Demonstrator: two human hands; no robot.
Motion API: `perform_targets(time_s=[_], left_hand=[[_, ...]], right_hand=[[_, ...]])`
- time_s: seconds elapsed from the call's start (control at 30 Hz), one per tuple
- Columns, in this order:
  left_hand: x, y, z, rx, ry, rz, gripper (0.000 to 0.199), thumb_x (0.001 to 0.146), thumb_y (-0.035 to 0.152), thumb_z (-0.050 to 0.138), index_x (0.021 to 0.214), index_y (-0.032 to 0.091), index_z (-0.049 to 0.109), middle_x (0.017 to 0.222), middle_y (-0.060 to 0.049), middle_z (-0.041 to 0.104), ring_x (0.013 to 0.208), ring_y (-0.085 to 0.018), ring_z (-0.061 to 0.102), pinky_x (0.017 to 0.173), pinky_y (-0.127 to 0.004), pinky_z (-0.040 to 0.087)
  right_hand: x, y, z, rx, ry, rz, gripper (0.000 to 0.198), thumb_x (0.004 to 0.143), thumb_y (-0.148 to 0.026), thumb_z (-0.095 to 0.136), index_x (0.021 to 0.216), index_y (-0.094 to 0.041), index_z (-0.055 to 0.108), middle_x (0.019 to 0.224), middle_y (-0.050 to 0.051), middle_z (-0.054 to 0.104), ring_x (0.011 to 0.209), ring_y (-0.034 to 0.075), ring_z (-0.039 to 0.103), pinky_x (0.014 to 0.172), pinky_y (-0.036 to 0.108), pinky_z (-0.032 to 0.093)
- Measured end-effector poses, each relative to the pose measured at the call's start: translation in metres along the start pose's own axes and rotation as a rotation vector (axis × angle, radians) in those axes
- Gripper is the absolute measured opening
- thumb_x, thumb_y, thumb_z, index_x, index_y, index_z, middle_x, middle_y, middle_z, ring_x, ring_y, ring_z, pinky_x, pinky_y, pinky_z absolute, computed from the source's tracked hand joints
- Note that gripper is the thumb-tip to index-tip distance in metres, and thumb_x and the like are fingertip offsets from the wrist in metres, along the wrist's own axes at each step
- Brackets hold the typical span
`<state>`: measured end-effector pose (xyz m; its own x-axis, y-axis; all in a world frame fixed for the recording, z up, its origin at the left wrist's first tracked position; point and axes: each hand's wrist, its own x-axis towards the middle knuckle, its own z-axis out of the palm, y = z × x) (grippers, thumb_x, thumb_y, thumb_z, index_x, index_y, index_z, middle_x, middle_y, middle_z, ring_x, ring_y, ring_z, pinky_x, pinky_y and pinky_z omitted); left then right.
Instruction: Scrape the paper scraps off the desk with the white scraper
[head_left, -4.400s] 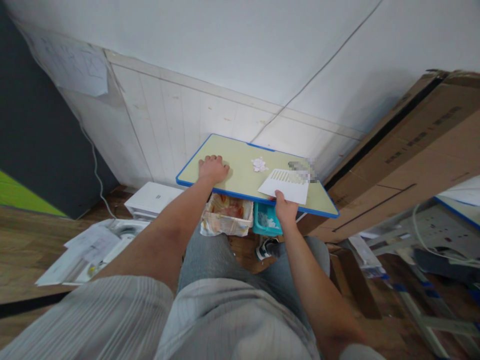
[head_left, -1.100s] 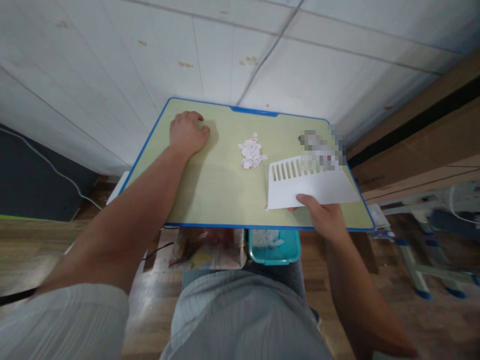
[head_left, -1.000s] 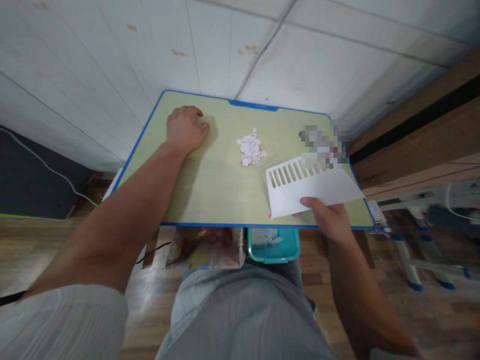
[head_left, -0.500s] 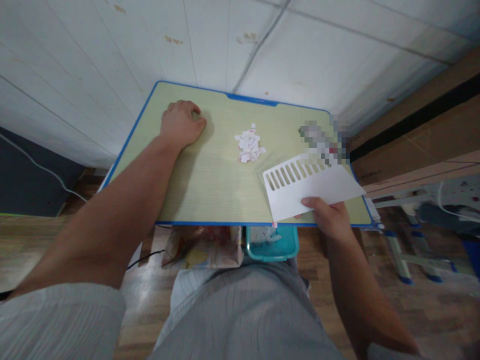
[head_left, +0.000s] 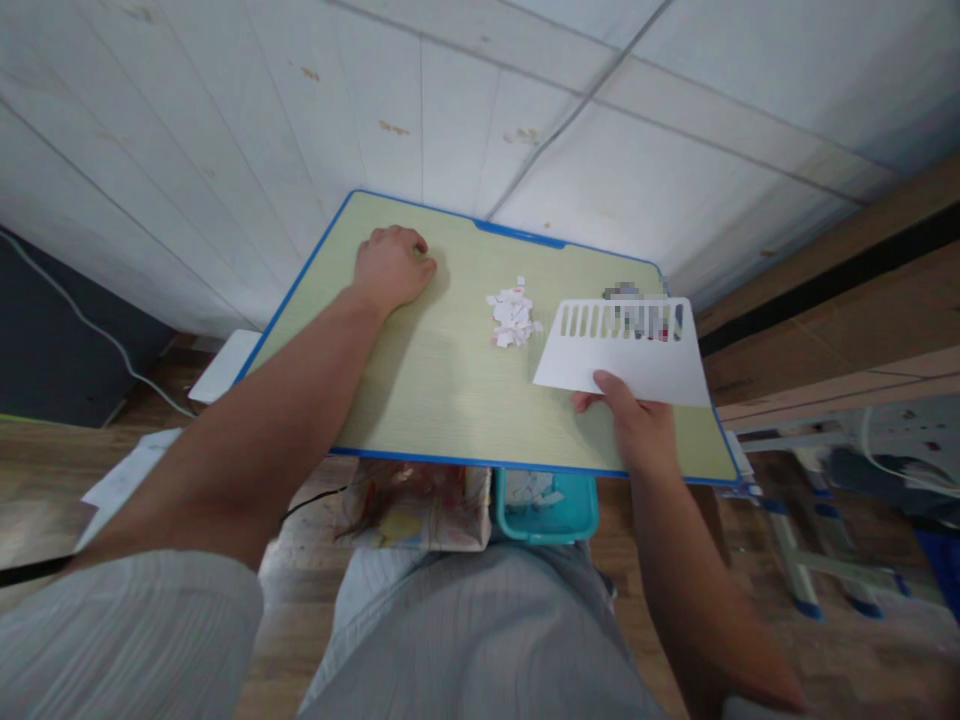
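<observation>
My right hand grips a white sheet by its near edge, thumb on top and fingers underneath. A row of several long slots with rounded ends runs along the sheet's far side. At the back left of the table, my left hand leans on the surface with loosely bent fingers; a gap shows between thumb and forefinger, and I see nothing in it. Between my hands lies a small heap of torn white paper bits, apart from both. The sheet is held above the table, to the right of the heap.
The pale yellow table has a blue rim and stands against a white panelled wall. Beneath its front edge is a turquoise bin with paper scraps inside. Brown cardboard stands at the right. Some blurred-out thing lies behind the sheet.
My right hand has turned the slotted sheet and raised its left end, so its slots now face the wall. My left hand keeps its place on the table. The whole view has shifted slightly.
</observation>
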<state>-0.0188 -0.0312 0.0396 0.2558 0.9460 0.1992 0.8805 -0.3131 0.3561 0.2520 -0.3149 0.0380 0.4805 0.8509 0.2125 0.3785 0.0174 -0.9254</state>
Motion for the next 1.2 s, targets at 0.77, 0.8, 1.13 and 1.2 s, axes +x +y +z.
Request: perform_targets(time_s=[0.77, 0.8, 1.13, 1.2], left_hand=[[0.002, -0.003, 0.002, -0.058, 0.011, 0.002, 0.036, 0.106, 0.034, 0.064, 0.134, 0.022, 0.082, 0.152, -0.015, 0.074, 0.151, -0.039, 0.06, 0.131, -0.055, 0.047], [0.002, -0.003, 0.002, -0.054, 0.011, 0.005, 0.036, 0.106, 0.034, 0.063, 0.134, 0.022, 0.082, 0.153, -0.015, 0.073, 0.151, -0.04, 0.06, 0.131, -0.054, 0.047], [-0.002, -0.001, -0.001, -0.024, -0.011, 0.022, 0.044, 0.109, 0.034, 0.06, 0.143, 0.015, 0.08, 0.158, -0.018, 0.071, 0.151, -0.037, 0.06, 0.132, -0.054, 0.045], [-0.001, -0.003, 0.001, -0.03, -0.005, 0.028, 0.045, 0.108, 0.034, 0.059, 0.142, 0.015, 0.081, 0.158, -0.018, 0.072, 0.151, -0.037, 0.06, 0.132, -0.054, 0.044]], right_hand=[[0.078, -0.019, 0.06, 0.117, -0.177, -0.031, 0.014, 0.082, -0.035, 0.075, 0.084, -0.022, 0.071, 0.066, 0.002, 0.074, 0.049, 0.018, 0.066, 0.048, 0.031, 0.058], [0.077, -0.02, 0.059, 0.103, -0.162, -0.034, 0.011, 0.081, -0.033, 0.075, 0.082, -0.022, 0.07, 0.064, 0.001, 0.072, 0.047, 0.017, 0.064, 0.047, 0.031, 0.057], [0.076, -0.024, 0.075, 0.117, -0.214, 0.07, 0.021, 0.076, -0.041, 0.074, 0.087, -0.022, 0.07, 0.067, 0.006, 0.077, 0.05, 0.021, 0.069, 0.044, 0.03, 0.055], [0.081, -0.022, 0.065, 0.079, -0.156, 0.087, 0.014, 0.074, -0.036, 0.071, 0.079, -0.024, 0.066, 0.058, 0.004, 0.071, 0.043, 0.02, 0.062, 0.04, 0.031, 0.051]])
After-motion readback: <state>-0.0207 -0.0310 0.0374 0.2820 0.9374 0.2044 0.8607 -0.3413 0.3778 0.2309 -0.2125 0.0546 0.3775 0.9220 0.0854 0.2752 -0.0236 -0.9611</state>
